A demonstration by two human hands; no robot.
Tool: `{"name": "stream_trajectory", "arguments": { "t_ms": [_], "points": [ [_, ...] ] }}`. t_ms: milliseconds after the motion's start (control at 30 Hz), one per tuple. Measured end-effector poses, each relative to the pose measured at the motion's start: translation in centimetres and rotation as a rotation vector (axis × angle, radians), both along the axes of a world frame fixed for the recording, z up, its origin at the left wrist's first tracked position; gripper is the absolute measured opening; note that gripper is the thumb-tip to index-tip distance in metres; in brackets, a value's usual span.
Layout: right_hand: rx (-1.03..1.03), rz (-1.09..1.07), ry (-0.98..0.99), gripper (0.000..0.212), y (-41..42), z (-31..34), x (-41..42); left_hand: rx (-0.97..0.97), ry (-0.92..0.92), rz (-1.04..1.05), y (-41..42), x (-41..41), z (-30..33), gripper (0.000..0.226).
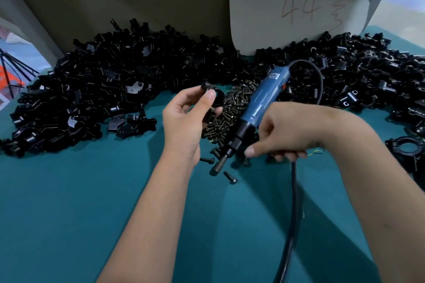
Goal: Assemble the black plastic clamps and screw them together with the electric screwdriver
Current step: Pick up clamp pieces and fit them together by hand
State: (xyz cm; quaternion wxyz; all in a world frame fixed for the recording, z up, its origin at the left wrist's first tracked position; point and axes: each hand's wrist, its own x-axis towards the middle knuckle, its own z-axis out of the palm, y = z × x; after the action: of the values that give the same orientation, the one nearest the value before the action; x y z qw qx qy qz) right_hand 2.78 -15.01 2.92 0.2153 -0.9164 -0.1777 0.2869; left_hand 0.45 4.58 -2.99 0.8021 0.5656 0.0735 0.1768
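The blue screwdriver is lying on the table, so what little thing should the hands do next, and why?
Probably the right hand should close around the blue electric screwdriver and lift it, bringing its bit to the black clamp that the left hand holds up. The tool lies tilted on the screw pile, its bit pointing away from the clamp.

Teal table cover [69, 213] fills the lower frame; black clamp parts [103, 80] heap across the middle; blue screwdriver [264, 96] with black tip, centre; dark brassy screws [232, 110]; pale card [299, 7], upper right, bears reddish handwriting.
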Motion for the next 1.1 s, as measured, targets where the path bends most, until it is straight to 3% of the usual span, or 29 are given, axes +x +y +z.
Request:
{"name": "stream_trajectory", "arguments": {
  "t_ms": [100, 333, 400, 467, 600, 767, 1000, 1100],
  "points": [
    [-0.108, -0.042, 0.041, 0.049, 2.3, -0.3, -0.9, -0.015, 0.018, 0.015, 0.1, -0.1, 0.0, 0.014],
    [-0.197, -0.015, -0.036, 0.017, 2.4, -0.7, -0.9, -0.015, 0.014, -0.019, 0.1, 0.0, -0.2, 0.015],
    [-0.06, -0.003, 0.014, 0.018, 1.1, -0.2, -0.7, -0.024, 0.013, -0.028, 0.2, 0.0, -0.3, 0.012],
    [0.202, -0.035, 0.014, 0.016, 0.0, 0.3, -0.5, -0.033, 0.002, -0.038, 0.1, 0.1, -0.3, 0.009],
    [0.633, -0.168, -0.15, 0.012, -0.5, 0.5, 0.4, 0.013, -0.033, -0.091, -0.1, 0.2, -0.5, 0.01],
    [0.646, -0.25, -0.385, 0.019, 0.4, -0.5, 0.8, 0.115, -0.089, -0.161, -0.6, 0.0, -0.6, 0.014],
    [0.764, -0.292, -0.519, 0.022, 1.0, -0.5, 0.6, 0.201, -0.125, -0.154, -0.3, 0.0, -0.6, 0.019],
    [0.72, -0.259, -0.59, 0.024, 1.0, -0.4, 0.6, 0.242, -0.131, -0.175, -0.5, -0.1, -0.7, 0.021]
  ]
}}
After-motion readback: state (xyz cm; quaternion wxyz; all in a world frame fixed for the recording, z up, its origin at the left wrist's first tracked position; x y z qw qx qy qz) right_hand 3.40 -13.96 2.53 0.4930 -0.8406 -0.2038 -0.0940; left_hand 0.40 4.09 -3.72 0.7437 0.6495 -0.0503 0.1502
